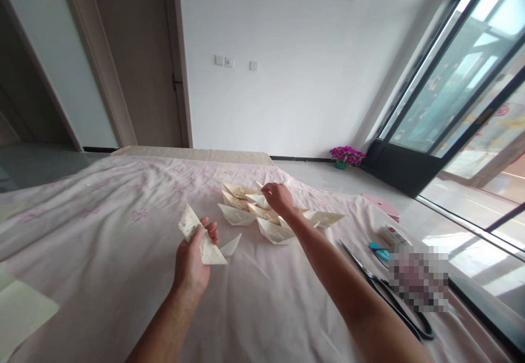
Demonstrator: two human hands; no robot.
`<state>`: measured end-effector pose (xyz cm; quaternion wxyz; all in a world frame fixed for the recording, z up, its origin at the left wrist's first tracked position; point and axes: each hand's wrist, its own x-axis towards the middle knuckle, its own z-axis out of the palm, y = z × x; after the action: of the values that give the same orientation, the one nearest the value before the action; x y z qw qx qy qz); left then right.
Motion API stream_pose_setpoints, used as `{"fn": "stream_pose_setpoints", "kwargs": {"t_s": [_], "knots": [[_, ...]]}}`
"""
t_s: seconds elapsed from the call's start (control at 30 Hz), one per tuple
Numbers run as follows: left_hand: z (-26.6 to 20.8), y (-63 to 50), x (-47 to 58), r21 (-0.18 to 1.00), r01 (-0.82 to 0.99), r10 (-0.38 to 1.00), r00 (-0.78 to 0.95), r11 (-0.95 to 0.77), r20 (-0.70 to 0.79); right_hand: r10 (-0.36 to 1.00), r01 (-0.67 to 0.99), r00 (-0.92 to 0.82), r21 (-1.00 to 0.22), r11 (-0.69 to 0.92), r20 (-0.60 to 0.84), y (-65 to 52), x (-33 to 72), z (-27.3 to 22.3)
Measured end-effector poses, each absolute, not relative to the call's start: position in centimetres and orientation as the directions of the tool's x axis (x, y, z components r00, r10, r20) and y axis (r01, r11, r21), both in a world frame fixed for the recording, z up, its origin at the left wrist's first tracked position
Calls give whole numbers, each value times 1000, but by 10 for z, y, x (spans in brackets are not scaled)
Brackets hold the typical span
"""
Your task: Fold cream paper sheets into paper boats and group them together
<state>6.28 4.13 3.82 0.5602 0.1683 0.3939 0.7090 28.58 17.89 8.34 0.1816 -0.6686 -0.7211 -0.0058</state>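
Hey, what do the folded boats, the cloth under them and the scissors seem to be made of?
Boats: paper, fairly matte; crisp creases and thin pointed edges show it.
Cloth: soft fabric, wrinkled and faintly flowered; the fibre can't be told.
Scissors: probably metal blades, judging by their greyish sheen; the dark, smooth handles could be plastic or coated metal.

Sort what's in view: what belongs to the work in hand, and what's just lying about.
Work in hand:
- folded paper, held in the left hand
- paper boats, at the right hand

Apparently just lying about:
- scissors
- white box
- potted flowers
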Motion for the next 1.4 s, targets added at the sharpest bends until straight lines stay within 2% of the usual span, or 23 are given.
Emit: {"fn": "stream_pose_setpoints", "kwargs": {"t_s": [0.3, 0.43, 0.63, 0.83, 0.97, 1.1, 1.2, 1.27, 1.33, 1.4], "knots": [[29, 49, 52, 745, -662, 915, -343, -76, -212, 960, 979, -191, -33, 202, 206, 231, 220, 62], [32, 51, 50, 724, -685, 913, -344, -83, -221, 953, 976, -214, 16, 215, 216, 236, 210, 51], [30, 55, 48, 694, -715, 924, -319, -88, -210, 939, 979, -201, 15, 205, 280, 231, 217, 56], [33, 55, 46, 639, -766, 944, -259, -71, -205, 929, 960, -277, 31, 278, 244, 225, 208, 54], [34, 55, 43, 573, -819, 958, -181, -21, -224, 940, 966, -254, 20, 257, 227, 227, 197, 51], [32, 56, 39, 570, -821, 951, -195, -26, -238, 933, 970, -229, -14, 243, 279, 222, 197, 64], [31, 57, 39, 590, -806, 952, -221, -55, -212, 909, 959, -189, -128, 251, 371, 208, 195, 82], [31, 57, 40, 593, -802, 954, -231, -74, -193, 912, 846, -139, -433, 313, 386, 191, 189, 91], [33, 57, 43, 589, -802, 945, -264, -102, -195, 945, 578, -198, -747, 327, 260, 170, 180, 96], [35, 57, 45, 578, -803, 932, -308, -147, -192, 943, 316, -306, -921, 229, 130, 145, 168, 96]]}}
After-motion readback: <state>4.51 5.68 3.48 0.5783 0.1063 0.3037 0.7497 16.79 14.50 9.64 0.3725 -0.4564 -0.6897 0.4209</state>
